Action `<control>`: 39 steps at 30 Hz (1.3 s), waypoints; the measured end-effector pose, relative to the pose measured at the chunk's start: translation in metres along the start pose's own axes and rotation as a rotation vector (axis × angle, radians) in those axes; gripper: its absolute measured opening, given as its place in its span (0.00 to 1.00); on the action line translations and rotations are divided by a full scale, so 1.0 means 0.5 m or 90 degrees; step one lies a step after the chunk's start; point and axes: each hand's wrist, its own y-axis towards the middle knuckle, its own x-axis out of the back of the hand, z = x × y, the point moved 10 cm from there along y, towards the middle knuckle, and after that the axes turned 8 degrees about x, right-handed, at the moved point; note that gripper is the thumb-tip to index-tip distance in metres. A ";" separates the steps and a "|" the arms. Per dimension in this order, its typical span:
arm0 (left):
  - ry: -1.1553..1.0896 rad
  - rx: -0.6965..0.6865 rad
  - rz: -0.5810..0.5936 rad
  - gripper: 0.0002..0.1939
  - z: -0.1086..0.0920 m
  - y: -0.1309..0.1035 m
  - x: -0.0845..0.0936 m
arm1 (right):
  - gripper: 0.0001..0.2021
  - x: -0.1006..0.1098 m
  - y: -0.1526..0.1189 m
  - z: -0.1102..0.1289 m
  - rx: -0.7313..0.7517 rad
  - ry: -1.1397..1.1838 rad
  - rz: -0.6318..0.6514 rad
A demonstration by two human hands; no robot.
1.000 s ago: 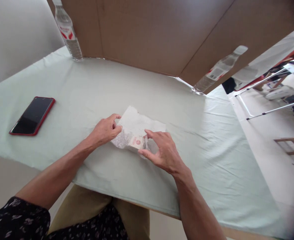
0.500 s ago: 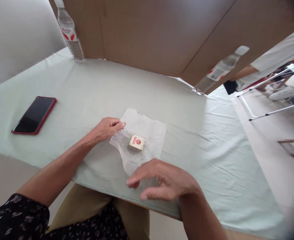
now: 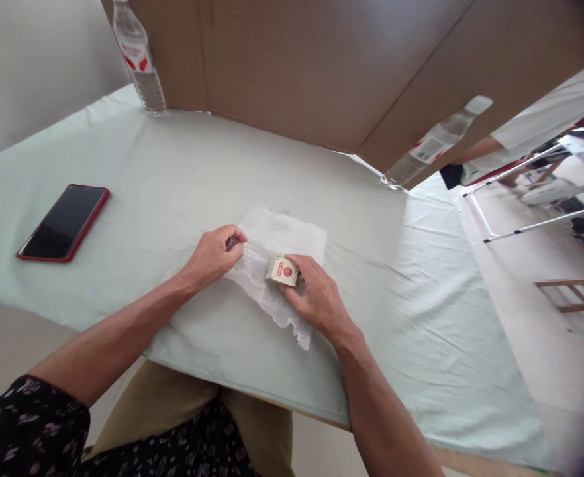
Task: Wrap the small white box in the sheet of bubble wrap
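From here I see the right hand (image 3: 318, 291) grasping the small cream-and-red cardboard box (image 3: 281, 270) over the crinkled translucent wrap (image 3: 292, 230); the left hand (image 3: 216, 256) pinches its edge. Tugging hard might dislodge the box.

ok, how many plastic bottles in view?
2: one clear plastic bottle at the left end of the cardboard screen, another bottle near its right end. More could be hidden behind it.

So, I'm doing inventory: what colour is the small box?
The small box is cream with red print; head view.
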 end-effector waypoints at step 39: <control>0.373 -0.279 0.244 0.44 -0.033 -0.052 -0.077 | 0.34 0.216 -0.073 -0.200 -0.287 -0.314 -0.199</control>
